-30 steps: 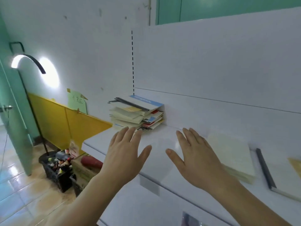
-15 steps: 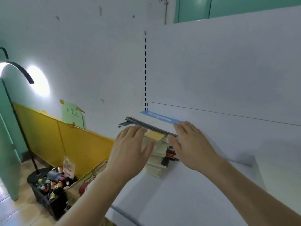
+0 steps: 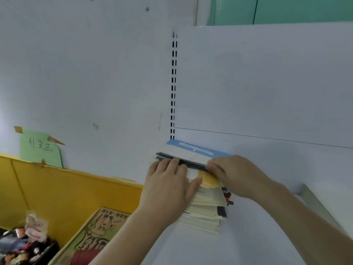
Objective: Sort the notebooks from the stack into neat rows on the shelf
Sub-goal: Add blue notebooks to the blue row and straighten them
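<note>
A messy stack of notebooks (image 3: 204, 209) lies at the left end of the white shelf (image 3: 248, 236), against the back panel. Its top notebook (image 3: 194, 153) is white with a blue title strip and a dark spine. My left hand (image 3: 168, 190) rests on the stack's left side with the fingers over the dark spine. At the spine's right end, my right hand (image 3: 235, 175) pinches the top notebook's near edge. A yellow cover (image 3: 209, 179) shows between the two hands.
Another notebook's edge (image 3: 313, 203) lies on the shelf at the right. Below the shelf's left end are a yellow board (image 3: 57, 188), a cardboard box with a cartoon print (image 3: 99, 232) and a dark basket of small items (image 3: 21, 245). A green note (image 3: 40, 148) is taped to the wall.
Both hands moved from hovering over the bare shelf to the stack and now grip its top notebook. The view has closed in on the stack.
</note>
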The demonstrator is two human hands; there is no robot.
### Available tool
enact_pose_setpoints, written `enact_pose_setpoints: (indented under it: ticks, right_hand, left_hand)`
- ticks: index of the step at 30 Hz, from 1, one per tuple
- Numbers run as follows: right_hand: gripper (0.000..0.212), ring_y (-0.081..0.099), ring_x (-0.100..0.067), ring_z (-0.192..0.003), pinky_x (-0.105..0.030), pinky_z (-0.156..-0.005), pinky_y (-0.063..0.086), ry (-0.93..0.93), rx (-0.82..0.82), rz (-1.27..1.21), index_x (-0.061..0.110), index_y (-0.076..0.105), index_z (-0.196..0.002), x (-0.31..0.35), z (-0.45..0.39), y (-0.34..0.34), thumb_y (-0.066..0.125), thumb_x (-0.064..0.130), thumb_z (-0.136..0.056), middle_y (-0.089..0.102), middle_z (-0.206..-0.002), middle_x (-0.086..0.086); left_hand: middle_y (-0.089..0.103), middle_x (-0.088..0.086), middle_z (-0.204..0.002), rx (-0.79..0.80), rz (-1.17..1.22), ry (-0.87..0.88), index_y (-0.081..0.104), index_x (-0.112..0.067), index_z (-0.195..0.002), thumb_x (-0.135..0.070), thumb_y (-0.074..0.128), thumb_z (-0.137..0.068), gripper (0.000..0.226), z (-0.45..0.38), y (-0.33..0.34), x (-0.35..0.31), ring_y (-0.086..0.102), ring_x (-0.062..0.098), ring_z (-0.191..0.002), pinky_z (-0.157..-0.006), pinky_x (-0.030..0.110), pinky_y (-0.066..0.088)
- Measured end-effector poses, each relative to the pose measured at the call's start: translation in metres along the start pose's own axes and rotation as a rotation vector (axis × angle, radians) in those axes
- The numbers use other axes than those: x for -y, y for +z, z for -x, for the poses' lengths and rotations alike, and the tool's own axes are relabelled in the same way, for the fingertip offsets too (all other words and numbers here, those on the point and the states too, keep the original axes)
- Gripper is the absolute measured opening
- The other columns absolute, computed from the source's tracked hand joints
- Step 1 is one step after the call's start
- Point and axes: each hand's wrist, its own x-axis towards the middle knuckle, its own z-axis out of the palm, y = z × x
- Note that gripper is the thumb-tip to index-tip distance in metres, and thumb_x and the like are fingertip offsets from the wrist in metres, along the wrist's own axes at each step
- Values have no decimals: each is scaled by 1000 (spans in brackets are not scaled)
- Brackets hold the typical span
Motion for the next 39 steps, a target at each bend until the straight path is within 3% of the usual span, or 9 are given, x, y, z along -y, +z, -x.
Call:
enact_pose_setpoints:
  ticks: [3, 6, 11, 14, 18, 21, 25, 29, 39]
  right_hand:
    - [43, 55, -20, -68, -36, -64, 46, 83, -137, 130, 26, 53, -87, 0, 6, -2, 20, 51, -99, 60, -76, 5]
    - [22, 57, -20, -53, -37, -48, 52, 14, -283, 310, 18, 57, -93, 0, 12, -6, 61, 39, -92, 63, -71, 2]
    - [16, 48, -22, -39, -31, -36, 42, -132, -624, 258, 12, 62, -81, 19, 24, -14, 54, 22, -91, 57, -57, -1]
    - [7, 52, -20, -48, -25, -47, 31, -151, -671, 208, 15, 64, -79, 43, 33, -12, 60, 16, -84, 59, -63, 2]
    - [42, 63, -11, -105, -26, -89, 47, -146, -535, -98, 15, 67, -119, 50, 43, -10, 33, 34, -103, 70, -116, 4]
    - [45, 60, -13, -113, -25, -97, 42, 40, -523, -152, 16, 66, -120, 33, 40, -13, 32, 38, -101, 68, -122, 4]
    - [52, 34, -12, -139, -26, -112, 26, 209, 22, -168, 20, 47, -141, 0, 18, -5, 45, 49, -98, 43, -146, 11]
    - [41, 55, -16, -83, -33, -77, 44, 61, 65, -127, 21, 53, -83, -9, 5, 2, 36, 55, -99, 57, -84, 8]
    - [45, 46, -14, -42, -31, -42, 45, 89, -405, 324, 17, 53, -87, -24, 6, -16, 22, 45, -104, 56, -57, 4]
  left_hand:
    - [70, 6, -115, -92, 87, 4, 73, -14, -105, -54, 37, -98, 54, -2, -2, 3, 63, 28, -111, -102, 48, 48]
    - [71, 3, -110, -193, 249, -10, 72, -11, -110, -51, 37, -100, 53, -4, -9, -8, 64, 25, -110, -97, 42, 52]
    - [62, -8, -134, 136, 766, -318, 53, -28, -141, -68, 28, -95, 66, -25, -40, -40, 55, 12, -123, -99, 29, 43]
    - [71, -7, -103, 170, 1197, -474, 66, -23, -107, -65, 42, -95, 50, -37, -43, -48, 64, 15, -103, -94, 36, 50]
    - [72, -2, -95, -26, 1325, -642, 62, -24, -94, -29, 50, -103, 16, -41, -40, -41, 68, 18, -92, -87, 41, 55]
    - [72, -3, -93, -148, 1367, -720, 64, -31, -93, -33, 53, -102, 14, -42, -44, -17, 69, 27, -93, -85, 56, 58]
    - [70, 0, -102, -223, 1345, -809, 60, -32, -99, -33, 50, -103, 11, -40, -54, 15, 67, 30, -96, -80, 58, 60]
    - [68, 2, -104, -242, 1269, -811, 58, -27, -104, -29, 48, -104, 10, -32, -58, 33, 65, 29, -94, -69, 45, 57]
    - [67, -1, -104, -323, 1325, -835, 56, -35, -98, -29, 47, -105, 13, -29, -69, 38, 65, 25, -95, -81, 52, 59]
